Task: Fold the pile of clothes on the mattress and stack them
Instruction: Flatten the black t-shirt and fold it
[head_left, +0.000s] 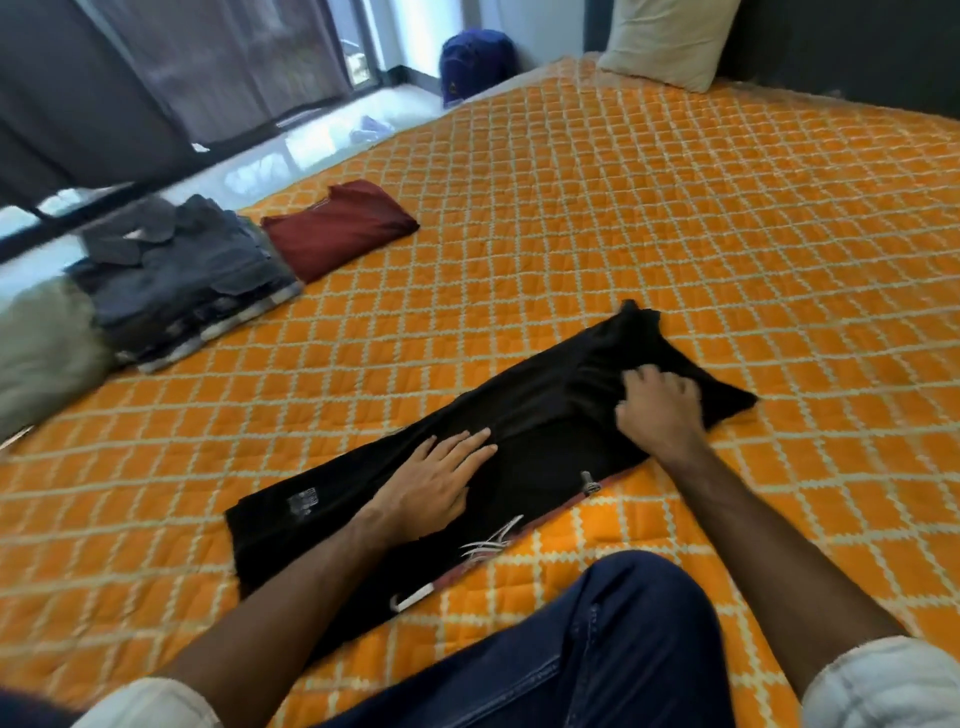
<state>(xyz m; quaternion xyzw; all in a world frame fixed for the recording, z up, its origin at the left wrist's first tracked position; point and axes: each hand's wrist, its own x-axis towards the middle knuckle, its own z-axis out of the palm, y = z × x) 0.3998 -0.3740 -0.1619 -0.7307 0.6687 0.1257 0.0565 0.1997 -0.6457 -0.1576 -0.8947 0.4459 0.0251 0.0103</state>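
Pressing a long black folded garment (415, 462) flat with the open-fingered left hand (441, 480) on the orange quilted mattress (675, 234), right hand (660, 402) gripping its far end, near stacked grey-blue clothes (182, 270)

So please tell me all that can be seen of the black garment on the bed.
The black garment is thin dark cloth, folded into a long strip lying flat and slantwise on the orange quilt. White printed marks show near its close edge. The left hand presses flat on its middle; the right hand grips its far end.
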